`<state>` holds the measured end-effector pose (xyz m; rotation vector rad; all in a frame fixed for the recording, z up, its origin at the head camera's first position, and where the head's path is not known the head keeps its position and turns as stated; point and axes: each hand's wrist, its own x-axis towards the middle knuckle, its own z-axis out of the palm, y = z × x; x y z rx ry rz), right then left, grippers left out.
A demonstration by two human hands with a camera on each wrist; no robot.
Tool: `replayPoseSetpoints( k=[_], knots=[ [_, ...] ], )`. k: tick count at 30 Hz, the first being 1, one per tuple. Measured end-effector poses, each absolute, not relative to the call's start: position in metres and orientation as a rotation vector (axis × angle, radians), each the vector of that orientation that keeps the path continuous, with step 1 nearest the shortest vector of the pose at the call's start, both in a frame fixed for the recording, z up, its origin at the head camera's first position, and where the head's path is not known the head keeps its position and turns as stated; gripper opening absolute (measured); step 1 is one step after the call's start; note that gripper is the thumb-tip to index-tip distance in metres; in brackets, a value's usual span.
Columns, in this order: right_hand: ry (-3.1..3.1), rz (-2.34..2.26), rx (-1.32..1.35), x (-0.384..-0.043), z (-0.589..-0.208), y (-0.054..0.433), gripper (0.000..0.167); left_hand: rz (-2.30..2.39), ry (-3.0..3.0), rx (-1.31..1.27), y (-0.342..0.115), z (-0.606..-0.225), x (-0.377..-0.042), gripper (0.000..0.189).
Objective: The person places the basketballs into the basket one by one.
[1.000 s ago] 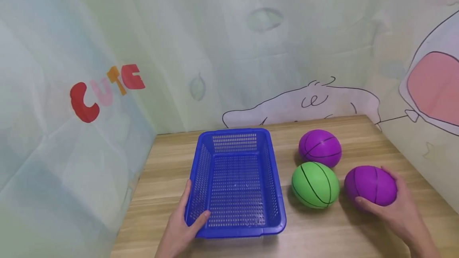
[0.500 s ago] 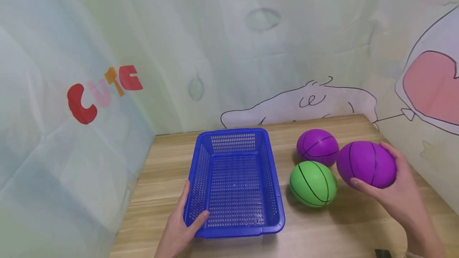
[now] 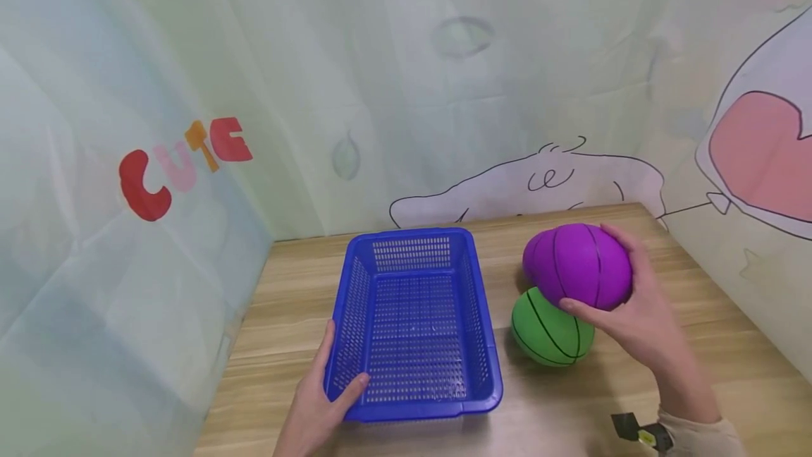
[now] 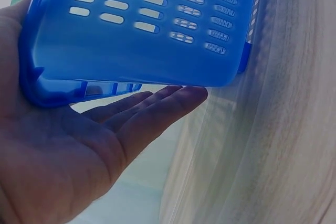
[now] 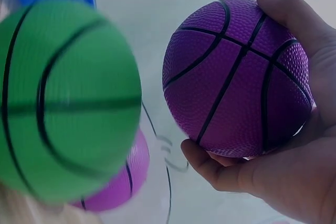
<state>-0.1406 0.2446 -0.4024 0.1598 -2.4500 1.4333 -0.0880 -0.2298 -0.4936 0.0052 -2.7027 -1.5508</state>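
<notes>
My right hand (image 3: 643,319) grips a purple mini basketball (image 3: 590,266) with black lines, thumb on one side and fingers round the other. In the right wrist view, that ball (image 5: 236,82) hangs above the table. Just below and left of it, a green mini basketball (image 3: 552,330) sits on the table. A second purple ball (image 3: 536,256) is mostly hidden behind the held one. My left hand (image 3: 320,393) holds the near left corner of a blue plastic basket (image 3: 495,372), thumb over the rim. In the left wrist view its fingers (image 4: 163,111) lie straight along the outside.
The wood-grain table (image 3: 285,288) meets a printed cloth backdrop (image 3: 304,90) at the back and both sides. A wristband with a dark device (image 3: 656,436) sits on the right wrist.
My right hand has raised the purple ball off the table and carried it left, over the green ball and in front of the other purple one. The left hand stays at the basket.
</notes>
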Motion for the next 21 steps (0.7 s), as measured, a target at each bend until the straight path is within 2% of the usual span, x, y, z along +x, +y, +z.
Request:
replayPoseSetpoints(
  k=[21],
  knots=[
    [-2.387, 1.601, 0.542, -0.157, -0.413, 0.154, 0.12, -1.609, -2.717, 0.083, -0.228, -0.494, -0.093, 0.11]
  ],
)
